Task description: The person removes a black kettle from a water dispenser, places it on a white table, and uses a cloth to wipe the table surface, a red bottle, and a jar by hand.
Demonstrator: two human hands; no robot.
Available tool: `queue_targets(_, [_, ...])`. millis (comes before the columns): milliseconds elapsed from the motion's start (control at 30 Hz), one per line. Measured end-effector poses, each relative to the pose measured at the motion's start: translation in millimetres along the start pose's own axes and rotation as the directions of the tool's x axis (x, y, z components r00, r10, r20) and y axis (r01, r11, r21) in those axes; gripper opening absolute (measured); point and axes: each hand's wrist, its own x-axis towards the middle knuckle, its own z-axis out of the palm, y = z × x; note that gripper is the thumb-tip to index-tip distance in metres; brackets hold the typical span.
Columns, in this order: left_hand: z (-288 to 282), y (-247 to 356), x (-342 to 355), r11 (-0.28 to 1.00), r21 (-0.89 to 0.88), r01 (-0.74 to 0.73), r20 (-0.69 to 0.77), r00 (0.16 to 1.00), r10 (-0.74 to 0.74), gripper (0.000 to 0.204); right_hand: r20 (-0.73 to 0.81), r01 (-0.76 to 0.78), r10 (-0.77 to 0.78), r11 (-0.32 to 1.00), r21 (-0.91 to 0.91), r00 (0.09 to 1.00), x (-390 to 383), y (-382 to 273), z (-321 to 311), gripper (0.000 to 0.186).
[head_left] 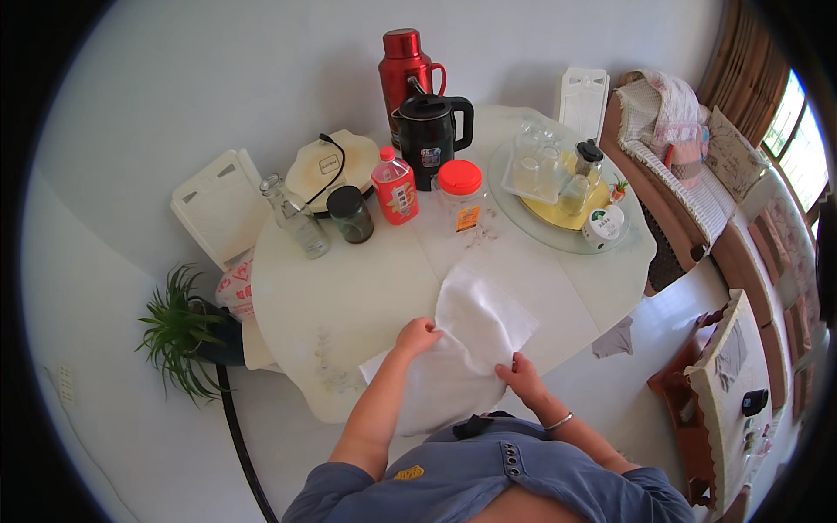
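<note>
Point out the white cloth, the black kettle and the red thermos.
white cloth [475, 327]: head view, on its raised middle fold.
black kettle [427, 139]: head view, on the front of its body.
red thermos [402, 54]: head view, on its upper body below the cap.

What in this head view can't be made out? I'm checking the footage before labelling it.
- Left hand: fingertips curl into the white cloth, so its grip is hidden.
- Right hand: fingers tuck under the cloth's edge.
- Table: near rim covered by the cloth and the person's body.
- Glasses on the tray: clear, overlapping, too small to count.
- Red flask: lower part hidden behind the black kettle.
</note>
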Motion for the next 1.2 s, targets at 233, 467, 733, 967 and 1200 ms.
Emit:
queue_targets(233, [-38, 25, -12, 0.715, -0.683, 0.149, 0.339, 0.932, 0.13, 0.022, -0.226, 0.101, -0.12, 0.991, -0.093, 0.967, 10, -52, -35, 0.04])
queue_targets(467, [-113, 104, -69, 0.523, -0.827, -0.206, -0.071, 0.961, 0.267, 0.032, -0.089, 0.379, -0.4, 0.906, -0.187, 0.912, -1, -152, -74, 0.029])
queue_targets(733, [-145, 118, -145, 0.54, -0.443, -0.716, -0.46, 0.698, 0.549, 0.022, 0.294, 0.435, -0.417, 0.9, 0.005, 0.86, -51, -220, -96, 0.017])
queue_targets(967, [-115, 118, -103, 0.845, -0.202, -0.496, -0.595, 0.747, 0.296, 0.028, 0.163, 0.436, -0.408, 0.876, -0.208, 0.898, 9, -207, -69, 0.026])
queue_targets(1200, [-4, 67, -65, 0.908, 0.402, -0.114, -0.342, 0.901, 0.265, 0.055, 0.19, 0.401, -0.407, 0.529, -0.748, 0.893, 70, -83, -16, 0.067])
